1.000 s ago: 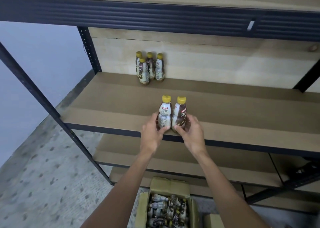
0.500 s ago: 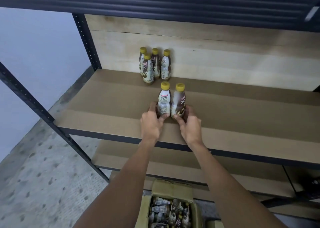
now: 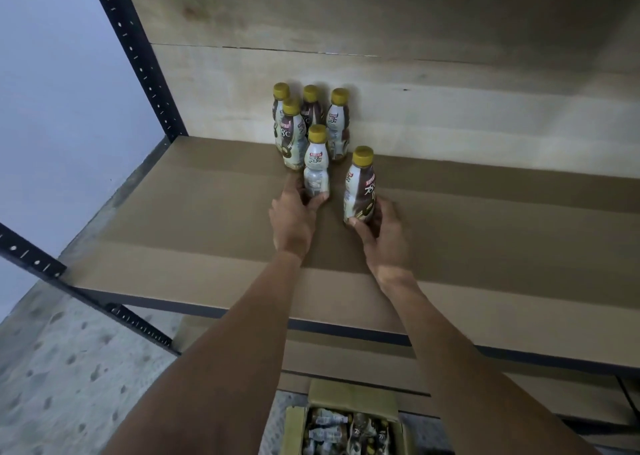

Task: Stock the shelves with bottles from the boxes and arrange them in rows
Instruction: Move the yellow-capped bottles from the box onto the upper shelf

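Both hands reached over the front edge of the shelf (image 3: 194,212) toward its back left corner. The left hand (image 3: 294,217) had its grip closed around the base of one bottle (image 3: 317,165), which stood upright on the shelf. That bottle sat just in front of a cluster of four bottles (image 3: 304,122) standing against the back panel (image 3: 415,91) near the left upright post (image 3: 138,56). Whether it touched the cluster could not be told.

The right hand (image 3: 384,233) had its grip closed around the lower body of a second bottle (image 3: 360,188), thumb on the near side and fingers wrapped behind. This bottle leaned slightly to the right and stood apart from the first, farther from the back panel. Whether its base rested on the shelf could not be told, as the hand covered it.

All bottles carried yellow caps and brown-and-white labels. Below the front edge of the shelf, an open cardboard box (image 3: 346,399) on the floor (image 3: 69,385) held more bottles lying on their sides.
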